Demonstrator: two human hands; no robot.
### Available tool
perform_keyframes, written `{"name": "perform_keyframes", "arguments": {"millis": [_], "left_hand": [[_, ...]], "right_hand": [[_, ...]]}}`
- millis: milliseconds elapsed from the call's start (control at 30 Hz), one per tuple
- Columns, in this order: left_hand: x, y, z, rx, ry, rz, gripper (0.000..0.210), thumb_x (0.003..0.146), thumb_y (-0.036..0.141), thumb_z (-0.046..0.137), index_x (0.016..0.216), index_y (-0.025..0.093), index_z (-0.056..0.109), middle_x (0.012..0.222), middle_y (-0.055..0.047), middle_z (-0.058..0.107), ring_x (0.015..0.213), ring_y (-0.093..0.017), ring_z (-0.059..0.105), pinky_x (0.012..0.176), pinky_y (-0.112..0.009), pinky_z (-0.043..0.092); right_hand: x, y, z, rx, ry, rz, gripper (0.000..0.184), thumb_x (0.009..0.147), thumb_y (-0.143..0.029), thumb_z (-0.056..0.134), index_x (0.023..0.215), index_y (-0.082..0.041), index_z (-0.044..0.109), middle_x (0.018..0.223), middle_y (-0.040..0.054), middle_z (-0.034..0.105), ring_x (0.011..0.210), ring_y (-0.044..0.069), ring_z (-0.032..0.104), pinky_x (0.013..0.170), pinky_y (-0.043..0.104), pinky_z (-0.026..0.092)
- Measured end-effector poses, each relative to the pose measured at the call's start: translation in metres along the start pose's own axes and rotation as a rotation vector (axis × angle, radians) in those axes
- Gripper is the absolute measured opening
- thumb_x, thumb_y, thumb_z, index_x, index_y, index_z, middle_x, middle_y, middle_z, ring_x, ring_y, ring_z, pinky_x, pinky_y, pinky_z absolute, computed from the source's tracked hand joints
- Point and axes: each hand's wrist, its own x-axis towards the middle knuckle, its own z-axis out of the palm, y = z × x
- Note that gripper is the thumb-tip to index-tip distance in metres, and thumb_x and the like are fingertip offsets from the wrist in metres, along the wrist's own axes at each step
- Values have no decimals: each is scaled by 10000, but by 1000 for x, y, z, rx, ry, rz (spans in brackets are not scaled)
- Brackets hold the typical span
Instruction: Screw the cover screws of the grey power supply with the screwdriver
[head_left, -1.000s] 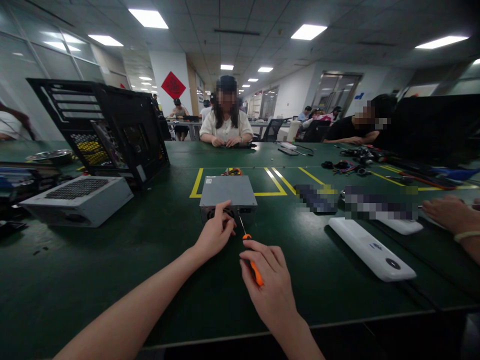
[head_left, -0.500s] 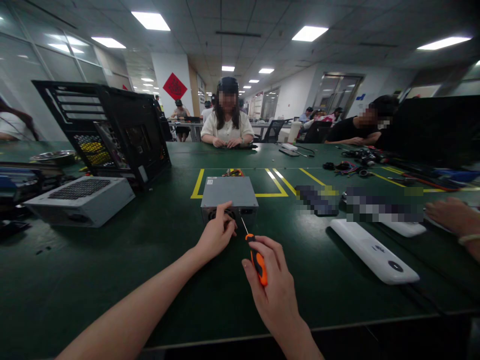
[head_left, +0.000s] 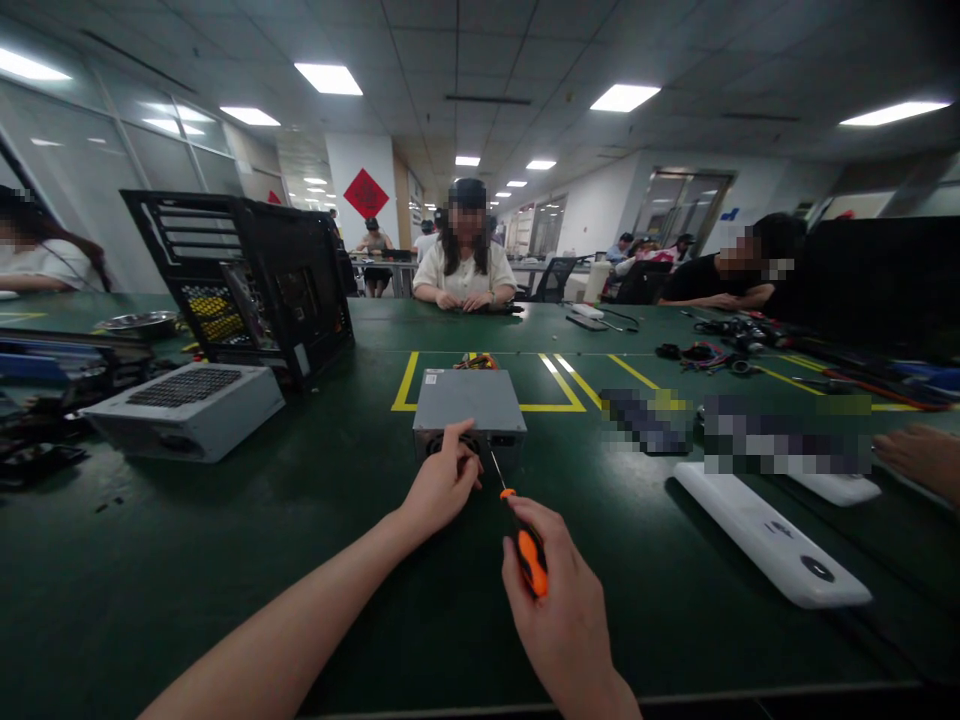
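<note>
A grey computer power supply (head_left: pixel 469 398) sits on the green table in front of me, its fan and socket side facing me. My left hand (head_left: pixel 448 478) lies against that near side, with the index finger reaching up to the top edge and the other fingers curled over the fan. In my right hand (head_left: pixel 559 575) is a screwdriver (head_left: pixel 532 562) with an orange and black handle, held between thumb and fingers. Its thin shaft points at the near side, just below the socket. Whether the tip touches there I cannot tell.
To the left stand an open black computer case (head_left: pixel 255 280) and a second power supply (head_left: pixel 187 405). A white oblong device (head_left: pixel 776 535) lies at right, near another person's hand (head_left: pixel 919 458). Cables (head_left: pixel 697 355) lie farther back. A person (head_left: pixel 465 260) sits opposite.
The view has shifted, so everything sits slightly lower in the picture. My right thumb has closed in on the screwdriver handle. My left hand keeps its place on the power supply.
</note>
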Motion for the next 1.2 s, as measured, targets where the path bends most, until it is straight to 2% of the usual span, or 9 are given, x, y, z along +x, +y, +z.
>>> {"name": "perform_keyframes", "arguments": {"millis": [133, 233, 367, 533, 633, 733, 933, 1067, 1200], "left_hand": [[-1, 1, -1, -3, 3, 7, 451, 846, 208, 385, 1275, 182, 249, 780, -6, 602, 614, -124, 614, 600, -251, 487], [-1, 3, -2, 10, 0, 10, 464, 847, 215, 389, 1286, 178, 241, 771, -7, 603, 606, -124, 612, 598, -252, 488], [-2, 4, -3, 14, -14, 3, 468, 846, 212, 391, 1288, 178, 243, 785, -14, 610, 626, -128, 620, 598, -250, 489], [-2, 3, -1, 0, 2, -3, 454, 837, 195, 391, 1270, 177, 256, 768, -3, 604, 587, -118, 610, 591, -248, 486], [-2, 3, -1, 10, -2, 4, 461, 834, 193, 396, 1272, 175, 254, 772, -5, 604, 595, -119, 610, 600, -252, 487], [-2, 2, -2, 19, -14, 8, 477, 834, 190, 397, 1285, 172, 247, 779, -11, 603, 601, -121, 609, 602, -254, 486], [-2, 2, -4, 36, -27, 6, 498, 832, 190, 400, 1302, 184, 236, 792, -10, 601, 611, -123, 611, 617, -259, 484], [-3, 3, -5, 108, -14, 26, 505, 830, 185, 400, 1310, 190, 243, 797, -8, 599, 636, -125, 611, 642, -260, 481], [-5, 5, -6, 177, 15, 40, 538, 840, 178, 388, 1345, 227, 208, 838, -4, 599, 641, -115, 606, 669, -260, 471]], "right_hand": [[3, -3, -2, -46, -86, -83, 213, 826, -155, 461, 1028, -203, 504, 1067, 82, 613, 891, 195, 603, 742, 358, 523], [3, -7, -5, -20, -56, 74, 297, 839, -310, 480, 1110, -189, 469, 1145, 120, 550, 911, 202, 609, 697, 326, 535], [-2, -4, -4, -2, -83, 220, 239, 861, -292, 432, 1070, -183, 474, 839, 49, 603, 633, 146, 615, 509, 246, 502], [-4, 0, -1, -83, -92, 23, 235, 804, -129, 430, 980, -204, 567, 905, 71, 544, 775, 170, 595, 644, 295, 508], [-2, -2, -4, -55, -125, 78, 260, 813, -224, 482, 1068, -203, 530, 944, 75, 535, 759, 164, 588, 602, 279, 504], [-3, -4, -6, 15, -132, 167, 295, 843, -254, 455, 1129, -184, 451, 830, 39, 566, 664, 141, 580, 565, 261, 492], [-3, -3, -6, -60, -132, 58, 173, 790, -131, 452, 908, -193, 561, 862, 60, 514, 772, 171, 557, 657, 308, 482], [-2, -4, -7, -12, -164, 150, 246, 840, -264, 460, 1070, -194, 510, 875, 59, 544, 748, 162, 576, 632, 288, 489], [-3, -1, -4, -26, -140, 157, 240, 838, -198, 439, 1073, -173, 480, 829, 47, 577, 726, 163, 583, 634, 291, 492]]}}
